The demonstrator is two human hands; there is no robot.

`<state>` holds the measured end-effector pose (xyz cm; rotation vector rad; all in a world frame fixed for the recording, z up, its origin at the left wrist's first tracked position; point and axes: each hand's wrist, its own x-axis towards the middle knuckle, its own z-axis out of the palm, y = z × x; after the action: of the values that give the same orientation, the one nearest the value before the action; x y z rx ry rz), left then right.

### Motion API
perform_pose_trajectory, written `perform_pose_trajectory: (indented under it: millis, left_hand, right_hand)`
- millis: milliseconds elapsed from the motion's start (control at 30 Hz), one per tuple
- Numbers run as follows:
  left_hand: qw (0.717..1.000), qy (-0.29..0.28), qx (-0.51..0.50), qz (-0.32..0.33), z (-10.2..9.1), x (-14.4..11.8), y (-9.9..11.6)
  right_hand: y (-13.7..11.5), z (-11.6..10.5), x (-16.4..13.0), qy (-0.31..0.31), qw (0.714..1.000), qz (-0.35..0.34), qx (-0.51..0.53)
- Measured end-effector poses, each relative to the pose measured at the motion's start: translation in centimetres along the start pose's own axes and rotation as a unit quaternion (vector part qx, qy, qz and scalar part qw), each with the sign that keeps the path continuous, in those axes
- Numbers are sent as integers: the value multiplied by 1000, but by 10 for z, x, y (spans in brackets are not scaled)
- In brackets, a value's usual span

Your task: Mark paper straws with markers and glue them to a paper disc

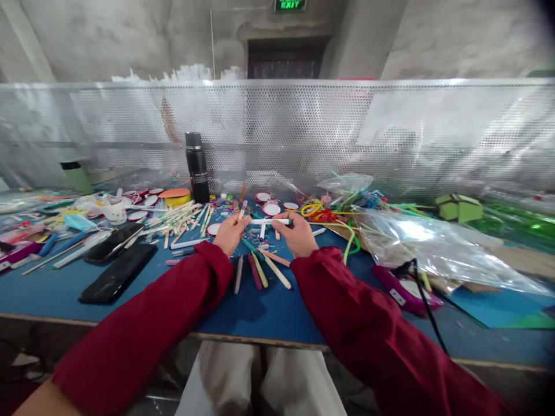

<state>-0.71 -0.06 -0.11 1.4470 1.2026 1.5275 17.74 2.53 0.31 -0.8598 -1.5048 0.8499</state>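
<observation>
Over the middle of the blue table, a white marker point(265, 221) with a dark green end lies level between my two hands. My right hand point(298, 234) is closed around its green end. Closed fingers of my left hand point(231, 233) hold a pale marker with a light purple tip point(243, 207) pointing up, and they meet the white marker's left end. Below my hands several loose markers fan out, among them a cream marker point(278, 273), a pink marker point(255, 272) and a grey one point(238, 275).
Two black phones point(118, 274) lie left, near a heap of thin sticks point(182, 218). A black bottle point(197, 167) stands at the back before a perforated metal screen point(281, 127). To the right are clear plastic bags point(416, 237), a purple device with a cable point(405, 289) and coloured pipe cleaners.
</observation>
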Motion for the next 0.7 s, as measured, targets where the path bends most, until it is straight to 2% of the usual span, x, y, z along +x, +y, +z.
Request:
perform_pose_trajectory:
  millis: [100,200,333,533,700]
  left_hand:
    - [998,-22,-44,-28,3,-1,-1]
    - [995,-41,-85,-39,7,-4,0]
    - [995,-51,-85,-29,11,-8,2]
    - [999,-12,-34,-2,20,-10,4]
    - [998,8,36,51,23,-10,4]
  right_hand:
    - [0,10,-4,24,990,40,131]
    - [-2,18,-8,9,977,66,200]
    - [-1,19,-7,6,974,86,208]
    - [5,12,-1,57,977,73,190]
    - [-1,11,0,73,975,65,201]
